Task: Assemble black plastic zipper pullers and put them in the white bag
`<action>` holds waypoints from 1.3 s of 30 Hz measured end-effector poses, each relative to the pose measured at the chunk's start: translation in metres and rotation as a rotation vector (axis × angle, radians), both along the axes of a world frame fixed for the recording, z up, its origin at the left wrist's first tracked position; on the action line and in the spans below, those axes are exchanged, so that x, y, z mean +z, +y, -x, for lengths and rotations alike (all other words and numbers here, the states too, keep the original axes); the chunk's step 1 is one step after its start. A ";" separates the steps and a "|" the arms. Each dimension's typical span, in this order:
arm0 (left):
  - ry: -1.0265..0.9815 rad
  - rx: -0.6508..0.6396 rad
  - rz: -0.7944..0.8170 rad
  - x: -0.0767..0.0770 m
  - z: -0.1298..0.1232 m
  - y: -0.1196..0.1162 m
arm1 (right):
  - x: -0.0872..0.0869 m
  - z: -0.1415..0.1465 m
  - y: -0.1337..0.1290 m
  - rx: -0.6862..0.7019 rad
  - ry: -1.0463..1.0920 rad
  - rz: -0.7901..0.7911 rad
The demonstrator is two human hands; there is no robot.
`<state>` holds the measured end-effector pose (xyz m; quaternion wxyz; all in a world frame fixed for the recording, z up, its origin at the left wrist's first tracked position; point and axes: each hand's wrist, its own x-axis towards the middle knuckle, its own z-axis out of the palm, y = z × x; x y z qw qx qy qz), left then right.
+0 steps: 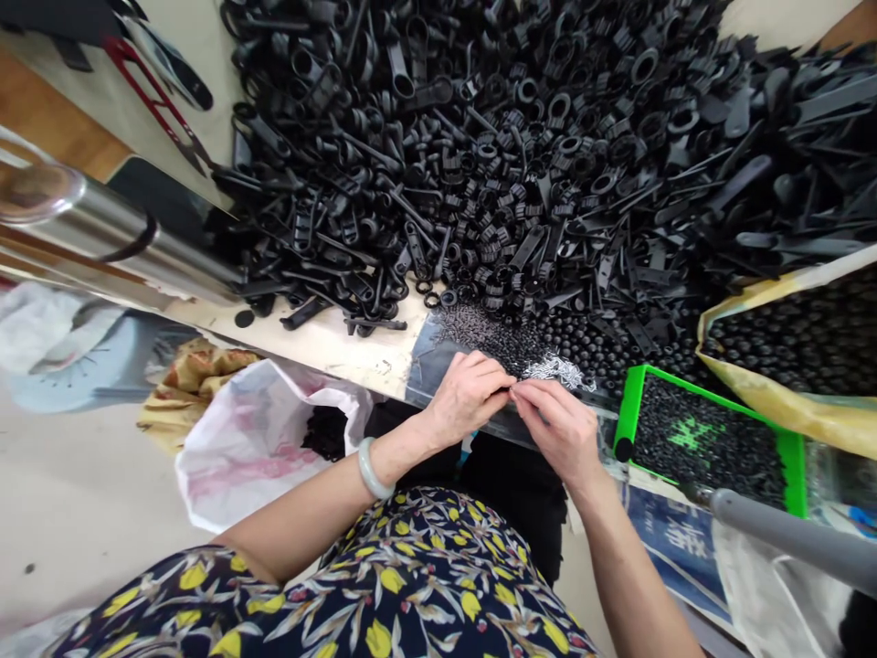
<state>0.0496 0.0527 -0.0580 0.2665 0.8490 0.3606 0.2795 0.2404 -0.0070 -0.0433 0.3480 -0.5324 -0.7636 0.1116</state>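
Note:
My left hand and my right hand meet fingertip to fingertip at the front edge of the work table. Both are closed in a pinch, and a tiny dark piece shows between them, too small to name. Just behind the fingers lies a small heap of silvery metal pins. Tiny dark grains or parts spread to the left of the pins, and round black beads lie behind them. A dark blue sheet lies under these small parts.
Black plastic parts, rings and handles among them, pile across the table. At right are a green tray of small black pieces and a yellow-edged sack of beads. A steel flask lies left; a white bag hangs below.

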 end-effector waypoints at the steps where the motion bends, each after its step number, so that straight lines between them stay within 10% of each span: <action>1: 0.002 -0.003 -0.002 0.000 0.000 0.000 | 0.001 -0.001 0.001 0.013 -0.016 0.009; 6: -0.038 -0.003 -0.005 0.001 0.002 0.000 | 0.013 -0.001 -0.003 0.048 -0.090 -0.019; 10: -0.053 0.007 0.021 0.003 0.001 0.002 | 0.031 -0.009 -0.055 -0.003 -0.128 -0.054; 16: -0.075 0.010 0.008 0.002 0.000 0.002 | 0.042 -0.065 -0.134 -0.712 0.366 -0.340; 23: -0.100 0.007 -0.020 -0.007 0.002 0.000 | 0.070 -0.100 -0.068 -0.524 0.813 -0.199; 32: -0.143 0.047 0.012 -0.013 0.001 -0.002 | 0.065 0.012 0.011 -0.148 1.076 -0.144; 39: -0.146 0.052 0.032 -0.010 -0.001 -0.004 | 0.052 0.042 0.038 -0.068 1.083 -0.131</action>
